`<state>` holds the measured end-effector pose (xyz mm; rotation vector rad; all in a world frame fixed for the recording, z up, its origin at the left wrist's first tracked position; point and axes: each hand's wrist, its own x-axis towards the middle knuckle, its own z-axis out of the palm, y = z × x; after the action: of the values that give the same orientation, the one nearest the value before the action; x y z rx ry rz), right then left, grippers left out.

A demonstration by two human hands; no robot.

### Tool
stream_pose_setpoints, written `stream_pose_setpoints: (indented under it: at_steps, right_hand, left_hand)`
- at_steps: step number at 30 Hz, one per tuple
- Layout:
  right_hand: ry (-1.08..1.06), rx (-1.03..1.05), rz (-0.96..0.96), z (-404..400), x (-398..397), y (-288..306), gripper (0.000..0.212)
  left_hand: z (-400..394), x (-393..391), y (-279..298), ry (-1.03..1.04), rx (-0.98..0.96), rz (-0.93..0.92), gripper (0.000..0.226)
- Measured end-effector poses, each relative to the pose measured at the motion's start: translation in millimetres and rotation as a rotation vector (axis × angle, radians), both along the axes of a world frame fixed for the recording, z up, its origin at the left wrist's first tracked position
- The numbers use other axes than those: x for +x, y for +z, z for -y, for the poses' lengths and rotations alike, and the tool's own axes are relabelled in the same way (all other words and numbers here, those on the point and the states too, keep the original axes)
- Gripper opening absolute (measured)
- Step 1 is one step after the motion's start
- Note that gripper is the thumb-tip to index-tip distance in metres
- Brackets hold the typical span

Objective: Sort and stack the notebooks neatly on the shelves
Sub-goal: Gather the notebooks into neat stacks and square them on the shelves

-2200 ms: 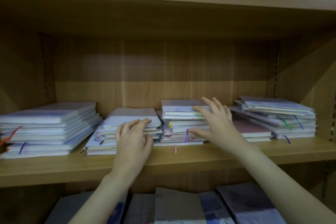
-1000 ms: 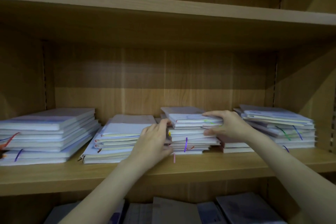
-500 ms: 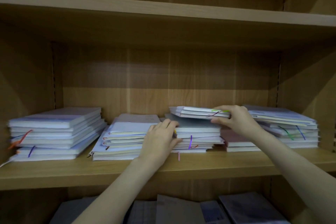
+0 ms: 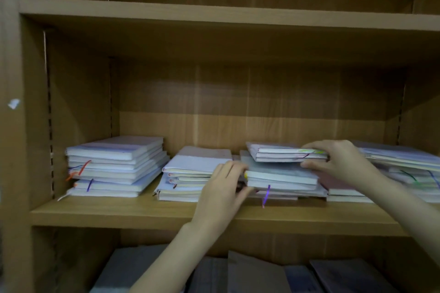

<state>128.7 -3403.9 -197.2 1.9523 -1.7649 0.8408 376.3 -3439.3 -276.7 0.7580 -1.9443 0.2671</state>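
Head view: my right hand pinches a few pale notebooks, lifted off the middle stack on the wooden shelf. My left hand presses that stack's left side with straight fingers, holding nothing, near the shelf's front edge.

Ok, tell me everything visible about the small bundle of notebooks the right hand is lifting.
The lifted bundle looks like two or three thin, pale-covered notebooks with cream page edges and a green-yellow ribbon marker. It sits roughly level just above the third stack. The right hand grips its right end, fingers on top, thumb beneath.
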Motion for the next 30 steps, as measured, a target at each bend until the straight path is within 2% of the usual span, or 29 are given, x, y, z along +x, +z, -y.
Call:
stream_pose_setpoints:
  at_steps: [5,9,14,17,20,24,27,30]
  right_hand:
    - [-0.011,-0.041,-0.013,-1.4,12.5,-14.7,0.048]
    - [0.024,-0.050,-0.007,-0.7,13.2,-16.5,0.048]
    - [0.056,-0.021,0.016,-3.8,10.7,-16.6,0.049]
    - [0.097,-0.034,0.110,-5.2,9.9,-22.7,0.049]
    - [0.123,-0.018,0.255,-9.6,9.3,-31.0,0.052]
    - [0.223,0.081,0.486,-19.9,9.2,-50.5,0.078]
    - [0.181,0.127,0.330,-24.2,12.8,-57.5,0.095]
    - [0.143,0.126,0.221,-24.0,14.8,-52.3,0.093]
  left_hand:
    - [-6.9,0.0,-2.0,-0.027,0.136,-0.177,0.030]
    - [-7.2,1.1,3.6,-0.098,0.380,-0.362,0.027]
    - [-10.4,-2.3,5.5,-0.115,0.283,-0.242,0.031]
    - [-9.5,-5.2,5.9,-0.110,0.284,-0.245,0.036]
    - [-12.7,-9.7,6.9,-0.151,0.393,-0.331,0.036]
    - [-17.6,-9.3,10.3,-0.275,0.541,-0.474,0.033]
    - [-18.2,-8.4,15.4,-0.352,0.637,-0.583,0.024]
    - [-19.6,-10.2,18.7,-0.372,0.656,-0.532,0.023]
